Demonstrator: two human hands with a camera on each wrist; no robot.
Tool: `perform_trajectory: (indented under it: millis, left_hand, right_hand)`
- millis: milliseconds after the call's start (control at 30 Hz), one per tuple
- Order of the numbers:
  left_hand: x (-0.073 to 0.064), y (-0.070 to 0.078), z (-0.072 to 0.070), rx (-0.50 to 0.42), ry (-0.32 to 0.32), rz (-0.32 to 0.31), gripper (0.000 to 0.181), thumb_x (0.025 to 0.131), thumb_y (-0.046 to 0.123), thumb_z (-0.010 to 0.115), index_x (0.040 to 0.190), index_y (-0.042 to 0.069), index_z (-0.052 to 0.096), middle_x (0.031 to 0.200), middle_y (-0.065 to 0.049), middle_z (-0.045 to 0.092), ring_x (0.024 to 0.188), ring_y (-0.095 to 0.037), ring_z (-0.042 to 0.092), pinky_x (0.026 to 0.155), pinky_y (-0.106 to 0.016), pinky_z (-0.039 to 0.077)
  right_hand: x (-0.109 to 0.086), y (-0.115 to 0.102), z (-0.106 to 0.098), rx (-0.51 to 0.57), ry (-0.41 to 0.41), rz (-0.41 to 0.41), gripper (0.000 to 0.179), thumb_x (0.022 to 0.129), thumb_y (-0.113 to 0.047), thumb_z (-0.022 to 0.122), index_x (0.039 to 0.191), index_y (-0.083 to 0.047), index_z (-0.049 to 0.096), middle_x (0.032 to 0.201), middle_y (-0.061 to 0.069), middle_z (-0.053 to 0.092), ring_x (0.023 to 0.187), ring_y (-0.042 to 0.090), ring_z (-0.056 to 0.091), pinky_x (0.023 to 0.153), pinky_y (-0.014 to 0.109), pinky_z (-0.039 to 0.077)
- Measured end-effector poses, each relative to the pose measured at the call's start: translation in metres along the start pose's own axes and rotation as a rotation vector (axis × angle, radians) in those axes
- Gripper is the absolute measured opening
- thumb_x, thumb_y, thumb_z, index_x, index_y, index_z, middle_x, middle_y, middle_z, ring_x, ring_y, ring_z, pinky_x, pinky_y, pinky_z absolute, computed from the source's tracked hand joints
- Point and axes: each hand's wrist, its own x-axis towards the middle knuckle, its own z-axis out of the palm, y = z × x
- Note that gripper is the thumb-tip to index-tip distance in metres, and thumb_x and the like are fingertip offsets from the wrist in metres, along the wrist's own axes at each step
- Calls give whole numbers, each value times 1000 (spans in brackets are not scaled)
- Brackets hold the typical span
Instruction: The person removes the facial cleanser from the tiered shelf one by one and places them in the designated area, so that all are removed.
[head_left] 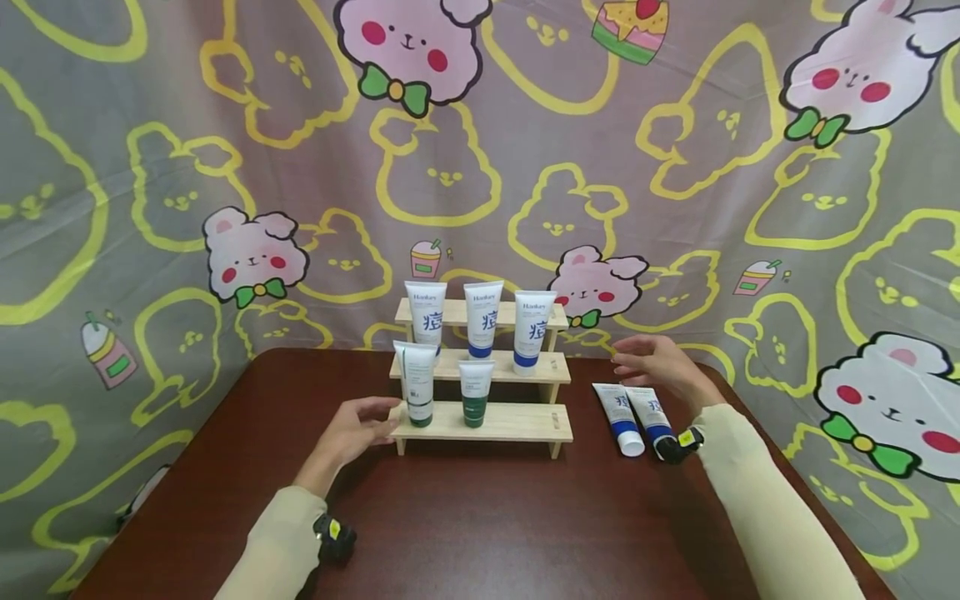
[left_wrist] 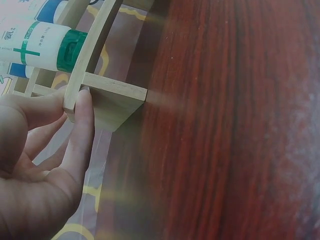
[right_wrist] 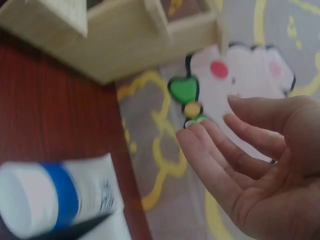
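My left hand (head_left: 356, 429) pinches the left end of the bottom shelf of a three-step wooden rack (head_left: 525, 425); in the left wrist view, fingers and thumb meet the board's edge. On that shelf stand a tall white-and-green tube (head_left: 417, 383) and a shorter one (head_left: 475, 392). Three white tubes with blue caps, one of them the right-hand tube (head_left: 533, 329), stand on the middle step. Right of the rack, my right hand (head_left: 663, 367) hovers with loosely bent fingers and holds nothing. Below it two white-and-blue tubes (head_left: 618, 417) lie side by side on the table.
The dark red-brown table (head_left: 480, 517) carries the rack near its far edge. Behind and around it hangs a patterned curtain (head_left: 465, 242) with cartoon bears and bunnies. A wrist camera (head_left: 678, 446) partly covers one lying tube in the head view.
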Motion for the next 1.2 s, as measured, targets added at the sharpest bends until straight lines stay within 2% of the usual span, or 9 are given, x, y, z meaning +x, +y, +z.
perform_trajectory:
  millis: [133,367,567,900,1200]
  left_hand:
    - [0,0,0,9,-3,-11,42,93,2,73,134,0,65,141,-26,61,99,-20,72,82,-35,67]
    - [0,3,-2,11,4,-24,43,93,3,74,135,1,65,141,-25,61,99,-19,72,82,-34,67]
    - [0,1,-2,-3,-12,-22,43,94,3,73,135,0,64,141,-25,60,100,-19,72,83,-35,66]
    - [0,-1,0,0,-4,-29,43,93,2,73,135,0,65,143,-25,59,103,-20,72,83,-35,67]
    - [2,-2,-1,3,-6,-15,43,93,2,73,135,0,64,142,-26,60,101,-18,72,82,-33,66]
  right_hand:
    - [2,-20,11,41,-16,-56,56,102,-19,65,147,10,45,144,37,52,100,16,73,89,41,65]
    - [6,-50,36,41,-24,-136,52,100,-19,68,143,6,52,142,33,56,117,36,68,91,38,65]
    - [6,-68,55,5,-2,-164,55,98,-21,72,144,3,53,140,27,60,124,39,64,99,44,62]
    - [9,-80,76,-39,34,-226,55,94,-27,76,141,-5,58,137,20,66,126,36,64,109,51,55]
    - [12,-84,90,-52,49,-183,67,93,-33,78,147,-5,50,143,20,60,133,39,58,114,56,49]
